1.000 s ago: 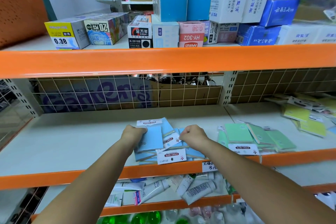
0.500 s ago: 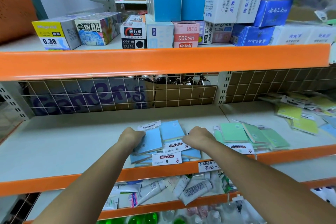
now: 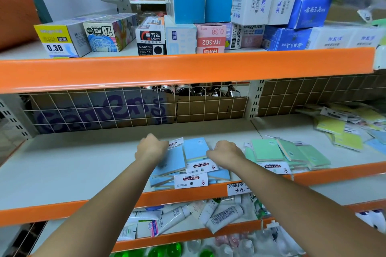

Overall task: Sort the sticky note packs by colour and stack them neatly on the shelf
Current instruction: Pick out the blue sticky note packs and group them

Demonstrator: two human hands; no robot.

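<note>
A loose pile of blue sticky note packs [image 3: 188, 160] with white "STICKY NOTE" header cards lies on the middle shelf [image 3: 73, 165] near its front edge. My left hand [image 3: 151, 148] presses against the pile's left side with curled fingers. My right hand [image 3: 224, 152] presses against its right side the same way. Neither hand lifts a pack. To the right lies a fanned pile of green packs [image 3: 286, 152]. Further right, at the frame edge, yellow-green packs [image 3: 338, 131] lie scattered with a few blue ones.
A wire grid [image 3: 125, 108] backs the shelf, with cardboard boxes behind it. The orange-edged upper shelf [image 3: 188, 69] holds pen and stationery boxes. The lower shelf holds white tubes [image 3: 221, 217] and green bottles. A handwritten price tag [image 3: 238, 188] sits on the front rail.
Both hands have slid further back along the sides of the blue pile, and the packs have shifted closer together. The view has moved slightly.
</note>
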